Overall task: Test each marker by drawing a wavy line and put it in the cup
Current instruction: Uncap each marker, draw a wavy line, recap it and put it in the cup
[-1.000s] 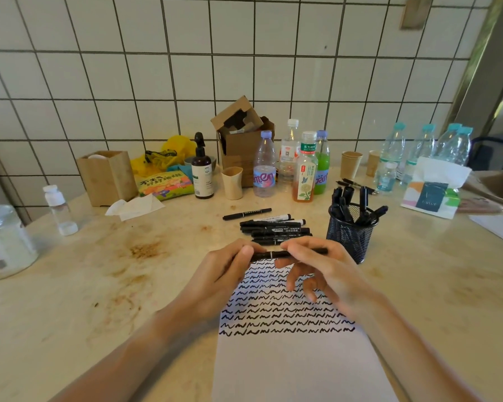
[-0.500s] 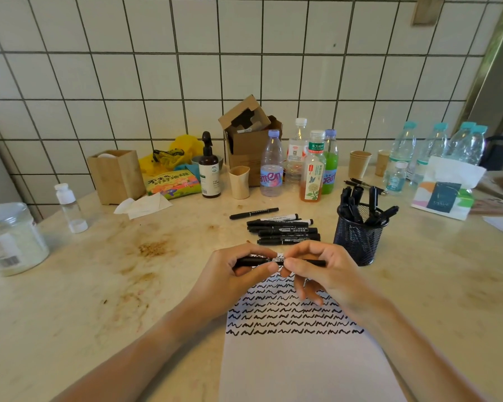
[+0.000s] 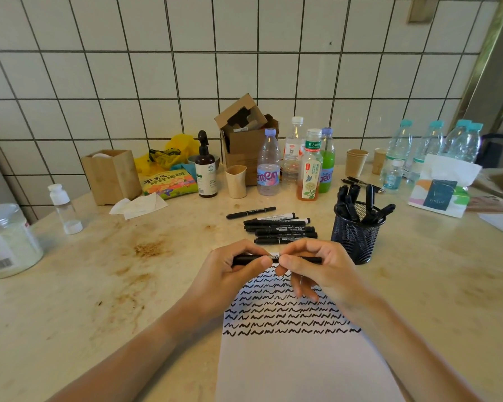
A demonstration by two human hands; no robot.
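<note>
Head view, marker [image 3: 276, 259] pinched between both hands' fingers [image 3: 263, 261]

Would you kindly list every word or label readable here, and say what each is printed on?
"TISSUE": tissue pack, right.
"东方树叶": green band on the tea bottle.
"不生气 好好地说": colourful packet, partly blurred.
"amen": label on the clear bottle, cut off at its edge.
Too small or blurred: print on the loose markers, the pump bottle, the jar.

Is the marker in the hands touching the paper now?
No, both the left hand and the right hand hold the marker level above the paper.
</note>
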